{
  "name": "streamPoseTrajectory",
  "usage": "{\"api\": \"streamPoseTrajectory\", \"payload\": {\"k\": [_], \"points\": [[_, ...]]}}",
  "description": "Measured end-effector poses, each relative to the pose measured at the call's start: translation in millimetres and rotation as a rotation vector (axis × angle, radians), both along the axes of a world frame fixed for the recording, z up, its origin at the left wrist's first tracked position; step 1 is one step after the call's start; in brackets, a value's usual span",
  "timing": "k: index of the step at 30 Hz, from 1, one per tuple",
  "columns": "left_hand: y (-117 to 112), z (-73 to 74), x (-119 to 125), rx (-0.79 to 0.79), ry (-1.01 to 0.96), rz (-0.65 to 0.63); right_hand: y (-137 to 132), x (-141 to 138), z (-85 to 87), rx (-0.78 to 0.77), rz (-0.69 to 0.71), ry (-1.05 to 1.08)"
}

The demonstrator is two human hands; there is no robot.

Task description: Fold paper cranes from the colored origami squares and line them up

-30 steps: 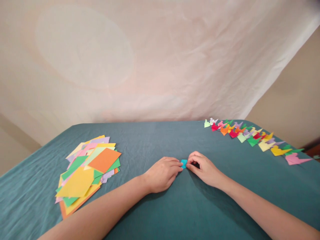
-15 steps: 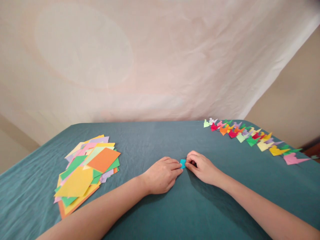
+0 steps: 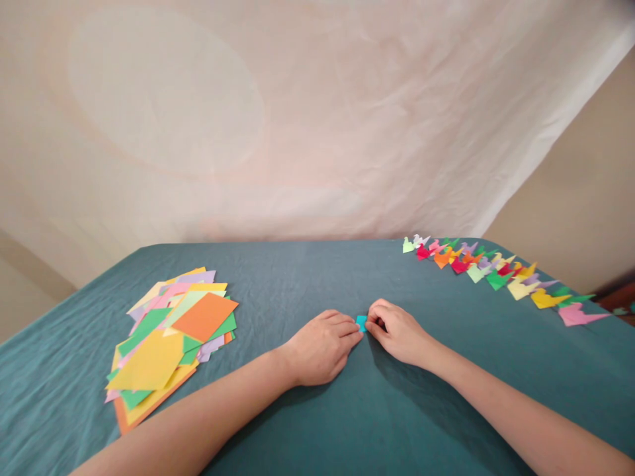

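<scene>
L hand (image 3: 325, 347) & R hand (image 3: 397, 334) meet at a small blue ppr (image 3: 361, 323), folded, lying on the dark green tablecloth (image 3: 307, 281) in the gap btwn the fingertips, approx mid-table. L hand is palm down, fingers together & stretched toward R, tips on the L edge of the blue ppr; can't tell if its thumb pinches from below or the hand just presses. R hand is curled, thumb & forefinger closed tog. on the R edge of the ppr, seemingly pinching it, though the piece is tiny & partly hidden there. Well apart on the L, beyond the L forearm (image 3: 218, 403): a loose, fanned pile of coloured sheets (image 3: 133, 400), w/ an orange sheet (image 3: 206, 318) & a yellow sheet (image 3: 149, 360) on top, plus green, pink & lilac ones showing underneath. Far R, folded ppr birds (image 3: 497, 280) stand in diagonal rows along the table edge, mixed colours, a pink bird (image 3: 575, 315) nearest. Pale backdrop (image 3: 317, 119) hangs behind the table.
</scene>
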State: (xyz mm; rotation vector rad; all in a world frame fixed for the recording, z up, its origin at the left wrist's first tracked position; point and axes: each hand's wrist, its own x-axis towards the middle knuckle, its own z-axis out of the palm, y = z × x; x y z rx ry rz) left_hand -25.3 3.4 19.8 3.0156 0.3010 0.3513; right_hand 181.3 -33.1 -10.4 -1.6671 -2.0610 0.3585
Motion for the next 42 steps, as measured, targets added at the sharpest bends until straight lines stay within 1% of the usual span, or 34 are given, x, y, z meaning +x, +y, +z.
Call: {"api": "streamPoseTrajectory", "payload": {"k": [12, 17, 24, 32, 37, 42], "points": [[0.3, -1.0, 1.3, 0.011, -0.002, 0.017, 1.8, -1.2, 1.9, -0.028, -0.032, -0.013], [1.2, 2.0, 0.4, 0.055, 0.011, 0.019, 3.9, -0.4, 3.0, -0.059, -0.008, 0.023], [9.0, 3.1, 4.4, 0.105, 0.009, 0.041, 11.8, 2.9, 5.4, -0.021, 0.022, 0.044], [11.1, -4.2, 3.7, 0.056, 0.002, 0.059, 18.6, 6.5, 8.4, -0.077, 0.056, 0.025], [11.0, -6.9, 2.4, 0.018, -0.016, 0.062, 18.1, 8.5, 5.1, -0.066, 0.046, 0.010], [10.6, -6.1, 3.4, -0.006, -0.018, 0.054, 15.6, 6.7, 4.0, -0.052, 0.028, 0.001]]}}
